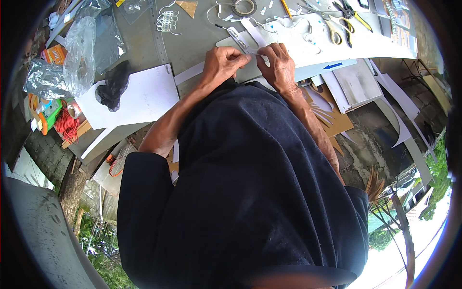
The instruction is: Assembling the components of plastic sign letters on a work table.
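My left hand is over the near edge of the grey table, thumb and fingers pinched together. Facing it, my right hand is closed too, its thumb against the bent fingers. Whatever the fingertips hold is too small to make out. Just beyond the gap between the hands lies a slim white light module. Beside it is a bent white strip. Thin white wire loops from that area toward a roll of tape. A large white sheet spreads to the right of my right hand.
Scissors and yellow-handled pliers lie at the far right, near a pencil. Wired light modules sit far left. Plastic bags, a black bag and red cord crowd the left side.
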Motion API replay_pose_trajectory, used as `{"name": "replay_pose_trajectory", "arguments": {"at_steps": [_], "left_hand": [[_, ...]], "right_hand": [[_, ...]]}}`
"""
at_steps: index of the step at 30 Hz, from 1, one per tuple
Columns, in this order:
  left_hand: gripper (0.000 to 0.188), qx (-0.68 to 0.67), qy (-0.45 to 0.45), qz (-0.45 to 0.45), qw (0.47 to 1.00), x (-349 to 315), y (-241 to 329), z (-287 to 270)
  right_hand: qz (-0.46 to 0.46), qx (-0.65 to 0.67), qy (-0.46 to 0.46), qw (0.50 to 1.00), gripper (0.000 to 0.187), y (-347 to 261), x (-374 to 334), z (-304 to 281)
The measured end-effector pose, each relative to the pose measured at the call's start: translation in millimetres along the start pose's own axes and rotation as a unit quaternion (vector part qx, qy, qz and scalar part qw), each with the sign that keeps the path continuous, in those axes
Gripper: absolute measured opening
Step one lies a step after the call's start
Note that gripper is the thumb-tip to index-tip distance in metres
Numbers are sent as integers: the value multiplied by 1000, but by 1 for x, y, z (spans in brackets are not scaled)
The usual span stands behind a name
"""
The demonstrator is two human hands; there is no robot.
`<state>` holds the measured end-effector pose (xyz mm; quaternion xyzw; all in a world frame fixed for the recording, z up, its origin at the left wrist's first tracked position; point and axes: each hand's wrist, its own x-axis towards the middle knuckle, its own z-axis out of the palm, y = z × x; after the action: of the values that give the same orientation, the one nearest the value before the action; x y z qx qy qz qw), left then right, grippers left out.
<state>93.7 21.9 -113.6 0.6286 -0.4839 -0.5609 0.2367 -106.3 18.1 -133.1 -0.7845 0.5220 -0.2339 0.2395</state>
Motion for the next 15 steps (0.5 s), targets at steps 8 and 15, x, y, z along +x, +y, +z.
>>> {"name": "replay_pose_trajectory", "arguments": {"at_steps": [8, 15], "left_hand": [[27, -120, -46, -132, 983, 3, 0, 7], [24, -78, -23, -73, 994, 2, -13, 8]], "right_hand": [[-18, 24, -4, 1000, 15, -8, -6, 2], [90, 161, -125, 975, 17, -6, 5, -8]]}}
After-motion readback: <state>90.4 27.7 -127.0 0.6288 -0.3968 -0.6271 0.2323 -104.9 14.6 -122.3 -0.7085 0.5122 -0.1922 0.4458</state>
